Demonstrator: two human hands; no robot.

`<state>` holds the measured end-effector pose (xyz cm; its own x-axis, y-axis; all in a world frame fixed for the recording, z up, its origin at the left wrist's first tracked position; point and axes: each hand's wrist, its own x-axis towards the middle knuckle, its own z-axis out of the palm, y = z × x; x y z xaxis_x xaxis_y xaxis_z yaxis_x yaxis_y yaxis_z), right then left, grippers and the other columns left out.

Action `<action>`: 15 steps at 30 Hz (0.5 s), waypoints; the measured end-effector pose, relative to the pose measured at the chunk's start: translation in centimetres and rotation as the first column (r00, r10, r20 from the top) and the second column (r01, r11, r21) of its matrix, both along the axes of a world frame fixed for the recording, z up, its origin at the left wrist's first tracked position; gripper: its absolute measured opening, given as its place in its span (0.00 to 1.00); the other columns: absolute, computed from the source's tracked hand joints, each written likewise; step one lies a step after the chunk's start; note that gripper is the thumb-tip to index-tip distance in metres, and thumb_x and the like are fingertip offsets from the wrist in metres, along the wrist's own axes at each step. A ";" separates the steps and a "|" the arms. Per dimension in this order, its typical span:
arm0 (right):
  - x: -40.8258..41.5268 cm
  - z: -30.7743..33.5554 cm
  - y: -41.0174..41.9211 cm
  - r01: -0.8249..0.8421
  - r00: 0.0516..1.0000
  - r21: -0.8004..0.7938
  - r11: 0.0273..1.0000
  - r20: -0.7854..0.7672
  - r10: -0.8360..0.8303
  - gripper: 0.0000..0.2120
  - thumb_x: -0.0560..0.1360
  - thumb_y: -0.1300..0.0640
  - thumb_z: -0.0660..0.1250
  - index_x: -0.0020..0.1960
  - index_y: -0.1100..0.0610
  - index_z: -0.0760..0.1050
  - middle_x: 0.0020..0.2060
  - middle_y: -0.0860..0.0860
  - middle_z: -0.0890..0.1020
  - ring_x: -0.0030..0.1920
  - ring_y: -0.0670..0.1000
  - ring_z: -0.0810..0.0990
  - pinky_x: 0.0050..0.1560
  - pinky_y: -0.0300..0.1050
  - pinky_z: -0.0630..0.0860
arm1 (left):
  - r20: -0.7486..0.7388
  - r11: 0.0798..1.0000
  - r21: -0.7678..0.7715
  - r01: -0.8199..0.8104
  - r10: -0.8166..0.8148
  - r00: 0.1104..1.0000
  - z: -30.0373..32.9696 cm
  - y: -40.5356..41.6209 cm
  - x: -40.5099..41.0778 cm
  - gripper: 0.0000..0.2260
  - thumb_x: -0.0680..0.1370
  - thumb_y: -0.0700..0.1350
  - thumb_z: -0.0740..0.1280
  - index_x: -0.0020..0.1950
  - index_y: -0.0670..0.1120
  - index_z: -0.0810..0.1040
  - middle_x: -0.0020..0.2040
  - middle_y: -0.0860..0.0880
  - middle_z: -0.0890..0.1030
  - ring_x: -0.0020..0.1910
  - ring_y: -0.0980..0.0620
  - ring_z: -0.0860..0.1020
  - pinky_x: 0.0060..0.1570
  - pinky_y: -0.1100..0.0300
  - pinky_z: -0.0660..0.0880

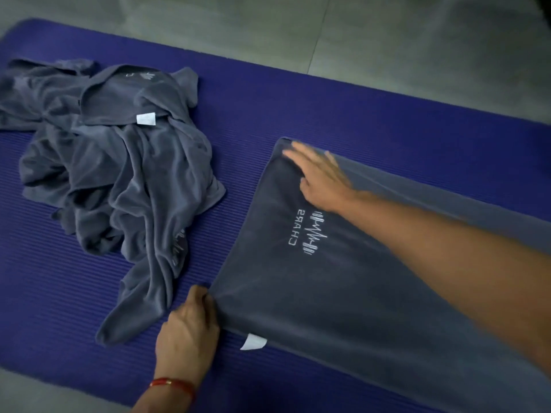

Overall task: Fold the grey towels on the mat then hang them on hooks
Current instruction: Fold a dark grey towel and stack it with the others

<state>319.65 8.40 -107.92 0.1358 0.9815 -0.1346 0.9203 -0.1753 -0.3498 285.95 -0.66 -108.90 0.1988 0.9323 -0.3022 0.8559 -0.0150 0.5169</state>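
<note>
Nearest the lens, a person's left hand (190, 326), red thread bracelet (173, 383) at the wrist, grips the near-left corner of a grey towel (343, 299) spread flat on a purple ribbed mat (59, 308); fingers curl over the hem w/ knuckles up, pinning the corner to the mat. Right hand (320, 177) reaches across the same towel to its far-left corner, palm down, fingers straight and slightly spread, lying flat on the cloth; hand is motion-blurred, so exact fingertip contact is hard to read. White logo & lettering (310, 231) show on the towel's top face between the 2 hands, reading mirrored from this angle. White care tag (253, 341) sticks out from the towel's near hem, just right of the left hand. Left of the flat towel, apart from it, a crumpled heap of grey towels (119, 174) sits on the mat, a second white tag (146, 119) showing near its top; one long tail of the heap trails down toward the left hand. Beyond the mat's far edge: grey tiled floor (357, 40).
</note>
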 end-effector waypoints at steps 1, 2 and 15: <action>-0.3 0.0 -2.4 -0.002 0.995 -0.010 1.000 0.099 0.003 0.34 0.76 0.65 0.63 0.80 0.49 0.60 0.80 0.50 0.59 0.78 0.54 0.63 0.79 0.61 0.51 | -0.032 1.000 0.017 0.017 -0.016 0.999 0.4 -0.2 -0.1 0.05 0.82 0.50 0.56 0.47 0.52 0.68 0.39 0.50 0.78 0.39 0.41 0.79 0.39 0.50 0.73; -0.6 -0.2 -5.2 -0.014 0.986 -0.039 0.999 0.164 0.020 0.32 0.76 0.62 0.65 0.79 0.51 0.62 0.79 0.51 0.62 0.76 0.55 0.65 0.78 0.65 0.51 | -0.074 0.998 0.039 0.046 -0.043 0.996 0.5 -0.4 -0.4 0.05 0.82 0.50 0.56 0.48 0.53 0.67 0.42 0.49 0.78 0.41 0.41 0.80 0.39 0.50 0.72; 1.4 1.2 -44.2 0.117 0.916 -0.135 0.984 0.397 -0.055 0.22 0.63 0.55 0.67 0.58 0.49 0.73 0.54 0.51 0.77 0.55 0.54 0.79 0.59 0.53 0.73 | -0.082 0.215 0.506 0.836 -0.952 0.295 -1.2 -10.7 11.1 0.09 0.75 0.49 0.63 0.54 0.53 0.79 0.52 0.53 0.78 0.47 0.48 0.78 0.46 0.52 0.67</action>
<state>321.10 -35.85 -106.74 0.2913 0.9354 -0.2004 0.9566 -0.2826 0.0714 297.08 -11.36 -110.06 0.9777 0.0770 0.1956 -0.0001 -0.9304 0.3666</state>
